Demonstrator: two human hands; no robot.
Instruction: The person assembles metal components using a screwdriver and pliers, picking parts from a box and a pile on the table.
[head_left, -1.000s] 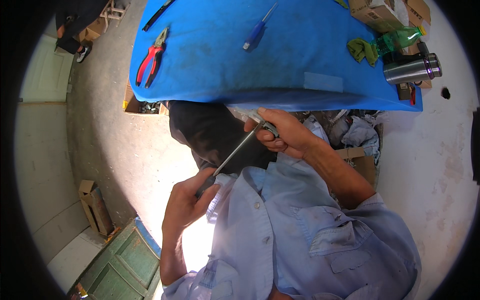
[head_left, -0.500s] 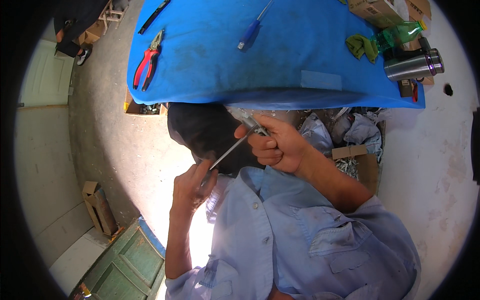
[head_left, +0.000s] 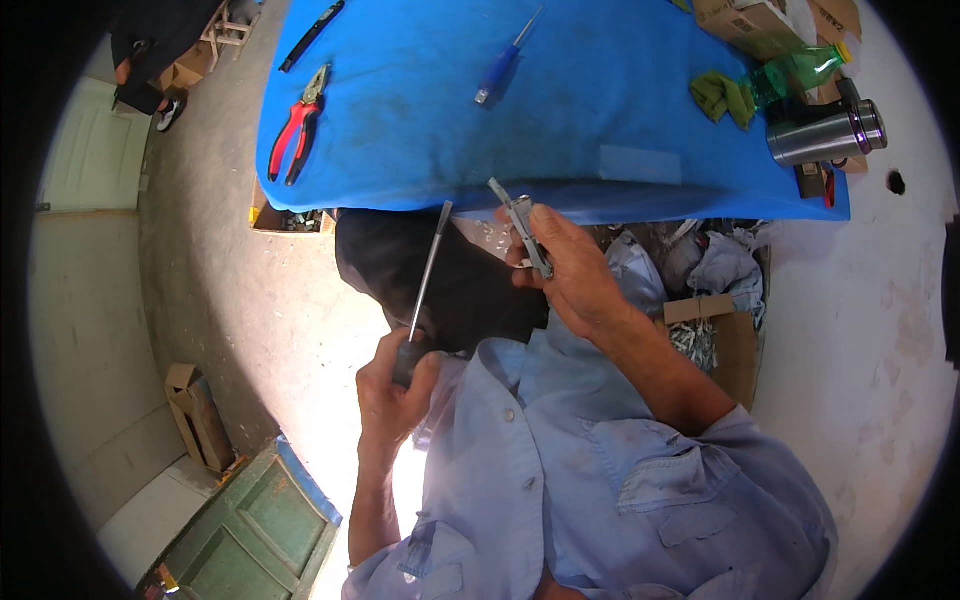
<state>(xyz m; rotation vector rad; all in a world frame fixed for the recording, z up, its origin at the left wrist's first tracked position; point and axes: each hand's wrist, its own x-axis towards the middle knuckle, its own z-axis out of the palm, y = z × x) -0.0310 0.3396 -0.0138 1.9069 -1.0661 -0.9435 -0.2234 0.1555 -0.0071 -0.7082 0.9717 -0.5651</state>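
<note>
My left hand (head_left: 385, 400) is closed around the dark handle of a screwdriver (head_left: 428, 270), whose long metal shaft points up and slightly right, its tip near the table edge. In my right hand (head_left: 575, 270) a slim grey metal piece, like a small bracket or latch (head_left: 522, 225), is pinched between thumb and fingers. A narrow end of it sticks up past the thumb, over the front edge of the blue-covered table (head_left: 450, 120). The screwdriver tip and the metal piece are apart. My fingers hide part of the piece, so its exact kind is unclear.
On the table lie red-and-black pliers (head_left: 298, 130), a blue-handled screwdriver (head_left: 497, 75) and a black tool (head_left: 312, 35). At its right are a green cloth (head_left: 723, 98), a green bottle (head_left: 800, 70) and a steel flask (head_left: 820, 132). Below stands a cardboard box (head_left: 738, 350) of metal pieces.
The screwdriver has come away from the metal piece and now points more upright. My right hand has turned the piece and shifted slightly right; my left hand has moved a little lower.
</note>
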